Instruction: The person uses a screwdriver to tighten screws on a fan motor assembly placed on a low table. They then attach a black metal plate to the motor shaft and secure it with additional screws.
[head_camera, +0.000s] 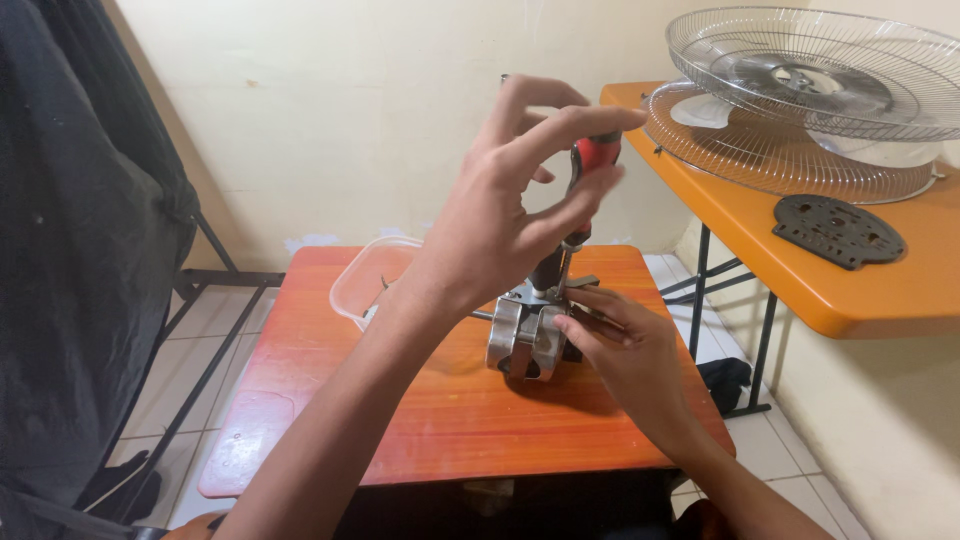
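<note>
My left hand (500, 215) has its fingers clamped on a red-and-black screwdriver (580, 200), upright over the metal fan motor (525, 340); my right hand (625, 350) pinches the motor beside a clear plastic tub (365, 280).

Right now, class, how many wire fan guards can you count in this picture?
2, both on the orange side table at upper right: the upper guard rests tilted on the lower guard. Others may lie outside the frame.
</note>
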